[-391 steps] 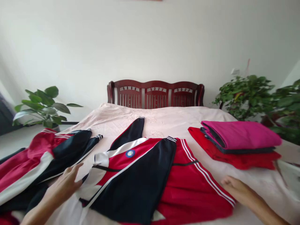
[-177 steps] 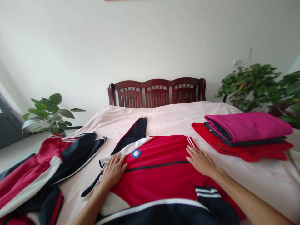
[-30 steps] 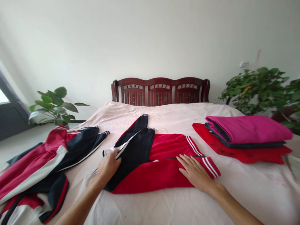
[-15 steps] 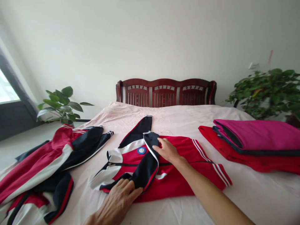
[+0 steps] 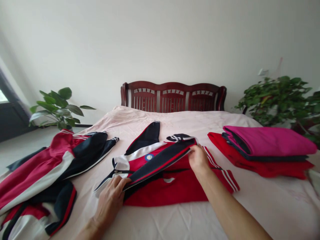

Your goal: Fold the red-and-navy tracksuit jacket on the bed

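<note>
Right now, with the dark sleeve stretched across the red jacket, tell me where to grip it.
Grip the dark sleeve at both ends, as the hands do: the striped cuff end from the right, where the right hand pinches it, and the shoulder end from the near left, under the left hand. It runs diagonally, taut.

The bed [image 5: 175,116] (pale pink sheet) carries a red tracksuit jacket [image 5: 175,186], a jacket heap [image 5: 37,173] and seemingly three folded garments [image 5: 262,150].

Count on the bed [image 5: 175,223]: one red-and-navy jacket [image 5: 172,173] mid-bed; one heap of jackets [image 5: 42,173] at left edge, number unclear; two folded pieces stacked at right edge, magenta [image 5: 270,143] over red [image 5: 262,168]. Potted plants: two [image 5: 58,108] [image 5: 280,98]. Hands: two [image 5: 110,200] [image 5: 198,161].
</note>
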Motion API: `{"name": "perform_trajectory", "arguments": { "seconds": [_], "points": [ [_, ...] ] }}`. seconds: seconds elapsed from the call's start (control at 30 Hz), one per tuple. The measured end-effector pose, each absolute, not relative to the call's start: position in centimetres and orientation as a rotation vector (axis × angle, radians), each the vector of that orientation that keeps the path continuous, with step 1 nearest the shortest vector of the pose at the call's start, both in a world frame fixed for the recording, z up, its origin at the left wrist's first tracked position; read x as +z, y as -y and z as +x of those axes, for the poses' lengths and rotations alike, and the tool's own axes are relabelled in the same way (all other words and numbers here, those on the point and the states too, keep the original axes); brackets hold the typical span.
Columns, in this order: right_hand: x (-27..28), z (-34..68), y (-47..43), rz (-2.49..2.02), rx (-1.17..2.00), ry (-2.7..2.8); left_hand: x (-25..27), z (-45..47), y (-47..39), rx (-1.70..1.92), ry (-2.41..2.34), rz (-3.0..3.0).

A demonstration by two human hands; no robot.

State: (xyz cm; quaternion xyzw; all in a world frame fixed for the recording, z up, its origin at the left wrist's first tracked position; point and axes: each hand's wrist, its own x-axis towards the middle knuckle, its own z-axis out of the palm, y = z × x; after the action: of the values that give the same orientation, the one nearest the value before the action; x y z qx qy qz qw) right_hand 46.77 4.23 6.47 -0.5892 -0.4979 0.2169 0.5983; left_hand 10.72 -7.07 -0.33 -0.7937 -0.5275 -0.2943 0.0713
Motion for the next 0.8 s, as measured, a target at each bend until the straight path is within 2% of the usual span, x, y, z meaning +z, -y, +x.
{"name": "perform_trajectory", "arguments": {
  "seconds": [0.1,0.2,0.4,0.53,0.7,0.8],
  "points": [
    [4.4,51.0,0.7,-1.199,0.738,1.075,-0.1,10.6,6.5,-0.892,1.74,-2.38],
    [2.3,53.9,3.6,-1.232,0.97,0.95,-0.1,10.5,6.4,-0.879,1.893,-2.347],
    [0.6,55.1,4.4,-1.329,0.983,0.843,0.0,10.1,6.6,-0.849,2.04,-2.344],
    [0.4,55.0,5.7,-1.454,0.679,1.088,0.2,10.1,6.8,-0.796,2.061,-2.374],
    [1.3,53.8,8.4,-1.428,0.064,1.961,0.0,10.0,6.8,-0.78,2.081,-2.354],
    [1.8,53.0,9.2,-1.378,-0.11,2.291,-0.4,9.9,6.5,-0.829,2.108,-2.324]
  ]
}}
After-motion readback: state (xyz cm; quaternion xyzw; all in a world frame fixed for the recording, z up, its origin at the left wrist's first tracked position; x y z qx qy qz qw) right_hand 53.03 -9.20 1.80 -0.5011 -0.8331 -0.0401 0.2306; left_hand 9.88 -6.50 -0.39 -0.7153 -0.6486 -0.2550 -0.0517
